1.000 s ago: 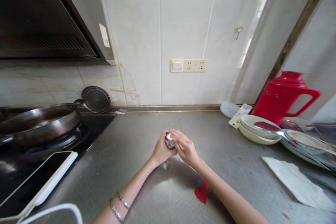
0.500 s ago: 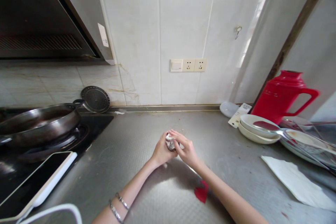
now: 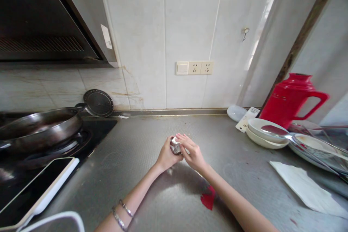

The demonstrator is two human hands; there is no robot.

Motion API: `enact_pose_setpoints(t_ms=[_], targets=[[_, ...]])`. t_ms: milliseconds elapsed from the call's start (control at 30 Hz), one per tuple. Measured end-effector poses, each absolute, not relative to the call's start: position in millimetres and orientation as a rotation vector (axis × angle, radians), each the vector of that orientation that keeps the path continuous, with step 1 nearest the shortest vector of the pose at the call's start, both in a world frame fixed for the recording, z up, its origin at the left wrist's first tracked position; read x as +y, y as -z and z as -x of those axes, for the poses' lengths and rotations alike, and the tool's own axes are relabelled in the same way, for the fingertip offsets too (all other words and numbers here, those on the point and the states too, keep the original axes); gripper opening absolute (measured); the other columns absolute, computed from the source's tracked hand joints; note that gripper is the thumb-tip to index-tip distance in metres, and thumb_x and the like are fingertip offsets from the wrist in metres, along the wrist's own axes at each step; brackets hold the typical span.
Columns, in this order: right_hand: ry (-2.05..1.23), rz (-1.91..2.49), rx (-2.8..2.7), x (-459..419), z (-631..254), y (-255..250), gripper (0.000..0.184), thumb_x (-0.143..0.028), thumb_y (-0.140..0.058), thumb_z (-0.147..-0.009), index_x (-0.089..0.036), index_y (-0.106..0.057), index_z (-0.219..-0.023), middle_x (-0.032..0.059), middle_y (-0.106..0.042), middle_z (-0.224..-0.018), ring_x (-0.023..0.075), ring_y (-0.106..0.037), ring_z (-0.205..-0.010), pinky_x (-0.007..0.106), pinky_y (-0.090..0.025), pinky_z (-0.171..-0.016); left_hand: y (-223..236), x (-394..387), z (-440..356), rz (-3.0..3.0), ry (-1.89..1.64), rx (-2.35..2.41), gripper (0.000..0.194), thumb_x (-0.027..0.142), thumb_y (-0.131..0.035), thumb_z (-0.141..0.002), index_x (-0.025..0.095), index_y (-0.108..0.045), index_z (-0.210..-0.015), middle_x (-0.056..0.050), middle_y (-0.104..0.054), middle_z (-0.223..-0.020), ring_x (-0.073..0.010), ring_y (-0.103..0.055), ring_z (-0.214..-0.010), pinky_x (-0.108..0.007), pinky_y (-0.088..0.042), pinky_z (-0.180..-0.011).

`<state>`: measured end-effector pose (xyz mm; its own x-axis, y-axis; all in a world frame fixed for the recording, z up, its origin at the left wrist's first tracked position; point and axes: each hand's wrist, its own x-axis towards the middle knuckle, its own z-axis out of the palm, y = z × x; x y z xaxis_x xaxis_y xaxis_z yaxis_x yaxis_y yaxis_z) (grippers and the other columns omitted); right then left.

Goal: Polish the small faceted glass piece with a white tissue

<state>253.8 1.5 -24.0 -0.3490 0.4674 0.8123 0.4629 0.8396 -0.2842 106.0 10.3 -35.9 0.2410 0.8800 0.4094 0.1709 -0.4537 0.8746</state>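
Both my hands meet over the middle of the steel countertop [image 3: 152,195]. My left hand [image 3: 166,156] and my right hand [image 3: 192,154] are closed together around a small shiny object with a white bit [image 3: 175,146]; I cannot make out what it is. My fingers cover most of it. A small red scrap [image 3: 208,199] lies on the counter under my right forearm. Two bracelets sit on my left wrist.
A dark pan [image 3: 38,127] sits on the stove at left, with a tablet [image 3: 35,185] and white cable in front. At right are a red jug [image 3: 292,98], stacked white dishes [image 3: 265,134] with a ladle, and a white paper sheet [image 3: 307,188].
My hands have stayed locked together on the small object, shifting only a little. Nothing else has moved.
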Motion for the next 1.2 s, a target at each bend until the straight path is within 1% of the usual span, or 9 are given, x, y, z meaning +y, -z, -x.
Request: enact_pose_setpoints(t_ms=[67, 167, 300, 533, 700, 800, 933, 1000, 1200], targets=[[0.006, 0.687, -1.969, 2, -255, 25, 0.039, -0.011, -0.043, -0.09, -0.022, -0.054, -0.126, 0.0102, -0.059, -0.127, 0.0223, -0.05, -0.124, 0.049, -0.043, -0.103, 34, 10, -106, -1.783, -1.256, 0.996, 0.065, 0.018, -0.076, -0.057, 0.018, -0.045, -0.113, -0.005, -0.063, -0.102, -0.0198, -0.062, -0.087, -0.031, -0.048, -0.078], [0.108, 0.588, -2.064, 0, -254, 27, 0.044, -0.009, -0.046, -0.087, -0.019, -0.051, -0.129, 0.0116, -0.056, -0.13, 0.0231, -0.046, -0.127, 0.049, -0.042, -0.104, 38, 12, -104, -1.753, -1.304, 0.988, 0.066, 0.019, -0.078, -0.055, 0.018, -0.046, -0.113, -0.007, -0.062, -0.106, -0.0215, -0.061, -0.094, -0.033, -0.047, -0.085], [0.164, 0.488, -2.173, -3, -252, 27, 0.046, -0.011, -0.047, -0.086, -0.021, -0.05, -0.13, 0.0093, -0.056, -0.13, 0.023, -0.044, -0.129, 0.048, -0.04, -0.106, 43, 15, -102, -1.703, -1.326, 0.987, 0.061, 0.017, -0.075, -0.058, 0.018, -0.047, -0.113, -0.008, -0.063, -0.107, -0.023, -0.06, -0.099, -0.036, -0.045, -0.09], [-0.043, 0.651, -1.918, 1, -253, 27, 0.037, -0.014, -0.045, -0.09, -0.025, -0.058, -0.123, 0.0088, -0.061, -0.125, 0.0235, -0.053, -0.121, 0.051, -0.042, -0.103, 37, 12, -105, -1.723, -1.262, 1.0, 0.065, 0.019, -0.077, -0.056, 0.018, -0.045, -0.113, -0.007, -0.063, -0.105, -0.0208, -0.062, -0.091, -0.032, -0.048, -0.081], [-0.056, 0.554, -2.006, -6, -249, 28, 0.038, -0.016, -0.046, -0.089, -0.025, -0.056, -0.125, 0.0078, -0.058, -0.129, 0.0238, -0.049, -0.124, 0.05, -0.04, -0.105, 40, 14, -105, -1.738, -1.314, 0.96, 0.063, 0.021, -0.079, -0.056, 0.018, -0.046, -0.109, -0.009, -0.061, -0.108, -0.0216, -0.06, -0.097, -0.033, -0.046, -0.086], [-0.187, 0.596, -1.937, -6, -247, 28, 0.034, -0.019, -0.046, -0.091, -0.026, -0.06, -0.121, 0.0066, -0.059, -0.127, 0.0241, -0.05, -0.123, 0.05, -0.04, -0.105, 39, 15, -105, -1.676, -1.29, 0.906, 0.064, 0.021, -0.079, -0.057, 0.018, -0.044, -0.111, -0.008, -0.062, -0.106, -0.02, -0.061, -0.093, -0.032, -0.047, -0.083], [-0.47, 0.812, -1.612, 2, -247, 29, 0.028, -0.03, -0.046, -0.093, -0.024, -0.067, -0.111, 0.0075, -0.065, -0.118, 0.0261, -0.06, -0.112, 0.049, -0.049, -0.095, 32, 10, -106, -1.582, -1.22, 0.922, 0.066, 0.02, -0.077, -0.056, 0.017, -0.044, -0.112, -0.004, -0.062, -0.096, -0.016, -0.061, -0.08, -0.027, -0.047, -0.073], [-0.525, 0.849, -1.53, 4, -249, 28, 0.029, -0.034, -0.047, -0.092, -0.024, -0.068, -0.11, 0.0074, -0.067, -0.113, 0.0266, -0.063, -0.106, 0.048, -0.053, -0.09, 27, 7, -106, -1.569, -1.218, 0.925, 0.063, 0.021, -0.077, -0.056, 0.016, -0.046, -0.11, -0.003, -0.061, -0.093, -0.015, -0.06, -0.077, -0.026, -0.046, -0.071], [-0.335, 0.69, -1.743, -5, -250, 22, 0.028, -0.029, -0.049, -0.092, -0.027, -0.065, -0.114, 0.0063, -0.062, -0.123, 0.0253, -0.055, -0.119, 0.048, -0.043, -0.102, 21, 5, -108, -1.493, -1.215, 0.777, 0.057, 0.033, -0.078, -0.058, 0.016, -0.048, -0.103, -0.006, -0.063, -0.097, -0.0179, -0.062, -0.084, -0.028, -0.047, -0.075]])
